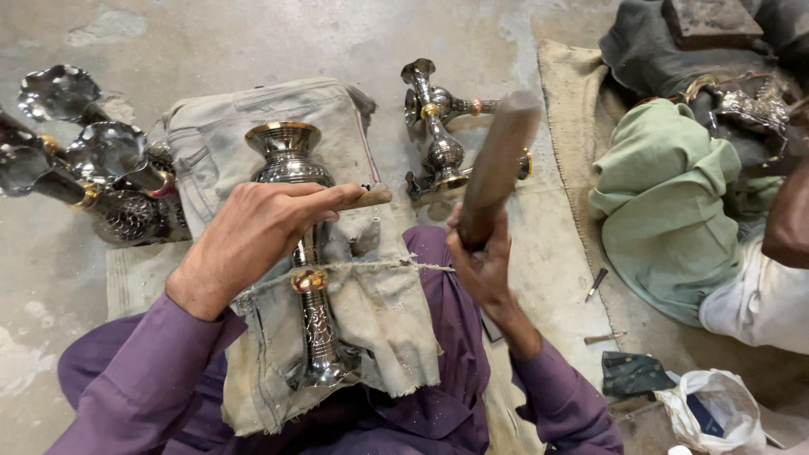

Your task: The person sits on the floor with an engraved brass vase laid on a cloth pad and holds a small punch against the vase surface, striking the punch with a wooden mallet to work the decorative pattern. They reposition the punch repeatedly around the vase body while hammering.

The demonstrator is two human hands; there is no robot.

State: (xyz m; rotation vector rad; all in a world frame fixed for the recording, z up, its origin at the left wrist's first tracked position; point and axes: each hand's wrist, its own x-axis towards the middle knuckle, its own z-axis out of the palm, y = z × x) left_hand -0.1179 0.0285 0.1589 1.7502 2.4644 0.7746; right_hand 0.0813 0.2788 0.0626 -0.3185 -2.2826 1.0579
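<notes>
Left hand (253, 232) steadies vase (299, 244); right hand (482, 257) grips mallet (497, 164).

Your clearest room is the bare concrete floor (253, 42) at the top, between the cluster of metal vases (93, 168) on your left and the candlestick pieces (438, 126) lying right of centre. On your right, the green cloth bundle (666, 202) (a second person sits beside it) blocks passage.
</notes>
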